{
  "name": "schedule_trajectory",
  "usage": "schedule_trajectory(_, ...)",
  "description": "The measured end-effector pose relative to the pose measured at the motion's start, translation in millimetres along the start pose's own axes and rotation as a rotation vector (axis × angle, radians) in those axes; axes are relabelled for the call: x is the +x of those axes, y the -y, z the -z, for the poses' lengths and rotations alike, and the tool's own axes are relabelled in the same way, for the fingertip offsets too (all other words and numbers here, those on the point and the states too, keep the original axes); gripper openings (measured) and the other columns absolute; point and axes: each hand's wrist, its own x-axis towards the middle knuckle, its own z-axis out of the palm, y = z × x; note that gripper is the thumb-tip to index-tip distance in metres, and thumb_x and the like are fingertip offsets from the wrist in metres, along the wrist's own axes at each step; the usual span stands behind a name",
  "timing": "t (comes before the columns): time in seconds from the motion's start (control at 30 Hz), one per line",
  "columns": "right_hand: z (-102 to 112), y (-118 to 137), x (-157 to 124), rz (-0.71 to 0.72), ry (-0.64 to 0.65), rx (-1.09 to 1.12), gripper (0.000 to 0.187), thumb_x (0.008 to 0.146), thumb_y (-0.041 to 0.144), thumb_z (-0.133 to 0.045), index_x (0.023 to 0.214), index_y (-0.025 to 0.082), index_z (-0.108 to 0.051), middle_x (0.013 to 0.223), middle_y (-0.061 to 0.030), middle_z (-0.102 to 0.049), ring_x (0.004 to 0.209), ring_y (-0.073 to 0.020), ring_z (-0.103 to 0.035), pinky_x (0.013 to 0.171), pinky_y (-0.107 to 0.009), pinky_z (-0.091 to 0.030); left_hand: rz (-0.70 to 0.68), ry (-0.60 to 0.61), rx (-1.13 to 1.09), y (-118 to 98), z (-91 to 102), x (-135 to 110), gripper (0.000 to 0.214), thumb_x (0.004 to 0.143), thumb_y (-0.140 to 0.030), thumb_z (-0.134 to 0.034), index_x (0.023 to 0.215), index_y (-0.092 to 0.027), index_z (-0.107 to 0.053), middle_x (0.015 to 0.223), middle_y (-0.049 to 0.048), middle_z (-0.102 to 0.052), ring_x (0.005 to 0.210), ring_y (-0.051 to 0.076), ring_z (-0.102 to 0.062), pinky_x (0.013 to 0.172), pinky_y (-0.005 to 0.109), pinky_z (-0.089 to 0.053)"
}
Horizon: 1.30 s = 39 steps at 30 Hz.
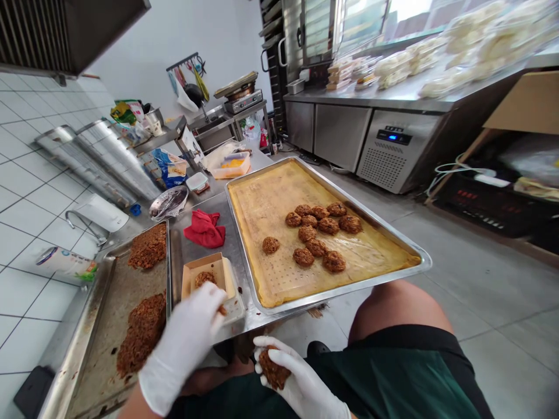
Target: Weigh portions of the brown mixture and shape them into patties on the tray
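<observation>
Both my hands wear white gloves. My right hand [288, 372] is curled round a brown lump of oat-like dough [274, 368] near my lap. My left hand [187, 343] reaches over a small cardboard box [218, 273] on a scale; its fingers are bent at the box's near edge, touching a bit of dough. Another dough piece [204, 278] lies in the box. A large tray [419, 259] lined with a yellow perforated mat carries several round brown dough balls [317, 233]. A second tray [100, 349] at the left bears heaps of the brown mix [142, 331].
A red cloth [205, 228] lies on the steel counter behind the box. Further back stand a plastic tub [231, 166], a metal bowl [168, 202] and bags. A tiled wall runs along the left. Steel fridge counters [349, 128] and grey floor lie to the right.
</observation>
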Motion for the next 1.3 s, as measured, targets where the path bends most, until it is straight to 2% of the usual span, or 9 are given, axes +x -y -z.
schedule_trajectory(0.13, -1, 0, -4, 0.021, 0.094, 0.038, 0.04, 0.087, 0.04, -0.068, 0.123, 0.023, -0.068, 0.112, -0.0105, -0.072, 0.099, -0.0238, -0.067, 0.087, -0.038, -0.048, -0.092, 0.091, -0.168, -60, -59.7, -20, 0.018, 0.09, -0.011, -0.05, 0.095, -0.024, -0.06, 0.097, 0.0047, -0.067, 0.087, 0.022, -0.065, 0.077, 0.033, -0.049)
schedule_trajectory(0.23, -3, -2, -4, 0.054, 0.113, -0.012, 0.034, 0.086, 0.035, -0.072, 0.118, 0.023, -0.07, 0.102, -0.0075, -0.072, 0.089, -0.0201, -0.066, 0.082, -0.036, -0.048, -0.044, 0.072, -0.365, -75, -84.0, -28, 0.019, 0.088, -0.008, -0.053, 0.097, -0.024, -0.06, 0.096, 0.0042, -0.068, 0.088, 0.022, -0.065, 0.079, 0.034, -0.051)
schedule_trajectory(0.4, -8, -1, -1, 0.036, 0.043, -0.055, 0.017, 0.08, 0.03, -0.078, 0.094, 0.021, -0.074, 0.083, -0.0023, -0.067, 0.074, -0.0139, -0.06, 0.071, -0.028, -0.045, -0.105, 0.037, -0.518, -70, -79.3, -37, 0.041, 0.085, -0.006, -0.053, 0.12, -0.029, -0.057, 0.112, 0.0037, -0.068, 0.104, 0.024, -0.061, 0.095, 0.04, -0.049)
schedule_trajectory(0.57, -7, 1, 2, 0.031, 0.049, -0.145, 0.018, 0.078, 0.032, -0.08, 0.09, 0.019, -0.074, 0.076, -0.001, -0.063, 0.065, -0.0111, -0.053, 0.061, -0.025, -0.041, -0.023, 0.007, -0.532, -68, -79.0, -41, 0.021, 0.086, -0.008, -0.054, 0.096, -0.025, -0.059, 0.102, 0.0033, -0.061, 0.093, 0.02, -0.061, 0.082, 0.033, -0.048)
schedule_trajectory(0.67, -8, 2, 1, 0.045, 0.089, -0.186, 0.023, 0.078, 0.038, -0.079, 0.089, 0.018, -0.073, 0.078, -0.0021, -0.064, 0.065, -0.012, -0.053, 0.059, -0.026, -0.041, 0.003, -0.006, -0.524, -67, -82.3, -43, 0.018, 0.084, -0.007, -0.056, 0.088, -0.024, -0.057, 0.096, 0.0014, -0.06, 0.088, 0.018, -0.061, 0.078, 0.031, -0.046)
schedule_trajectory(0.8, -8, 4, 1, 0.044, 0.045, -0.284, 0.022, 0.074, 0.034, -0.082, 0.084, 0.017, -0.071, 0.072, -0.0007, -0.064, 0.058, -0.0102, -0.052, 0.056, -0.025, -0.037, 0.022, 0.016, -0.507, -66, -81.8, -43, 0.017, 0.085, -0.009, -0.058, 0.089, -0.025, -0.058, 0.092, 0.0, -0.058, 0.084, 0.016, -0.06, 0.074, 0.03, -0.045)
schedule_trajectory(1.0, -6, 3, 3, 0.02, 0.003, -0.258, 0.02, 0.078, 0.033, -0.079, 0.082, 0.016, -0.07, 0.068, -0.0001, -0.062, 0.057, -0.0104, -0.053, 0.055, -0.025, -0.038, -0.103, 0.041, -0.541, -59, -76.5, -41, 0.019, 0.091, -0.013, -0.058, 0.1, -0.028, -0.063, 0.1, 0.0002, -0.064, 0.09, 0.017, -0.062, 0.08, 0.029, -0.048)
schedule_trajectory(1.17, -6, 5, 4, 0.057, -0.038, -0.219, 0.02, 0.078, 0.033, -0.078, 0.085, 0.016, -0.071, 0.069, -0.0015, -0.065, 0.058, -0.0118, -0.055, 0.054, -0.025, -0.039, 0.054, -0.058, -0.669, -51, -74.2, -45, 0.013, 0.093, -0.016, -0.057, 0.094, -0.027, -0.064, 0.096, -0.0003, -0.067, 0.091, 0.017, -0.063, 0.083, 0.028, -0.05)
schedule_trajectory(1.3, -8, 5, 3, 0.075, -0.06, -0.179, 0.022, 0.079, 0.037, -0.077, 0.087, 0.017, -0.071, 0.073, -0.0021, -0.067, 0.06, -0.0123, -0.057, 0.054, -0.025, -0.041, 0.044, -0.052, -0.667, -54, -79.1, -47, 0.018, 0.092, -0.017, -0.057, 0.102, -0.029, -0.065, 0.1, 0.0015, -0.068, 0.092, 0.019, -0.064, 0.084, 0.03, -0.053)
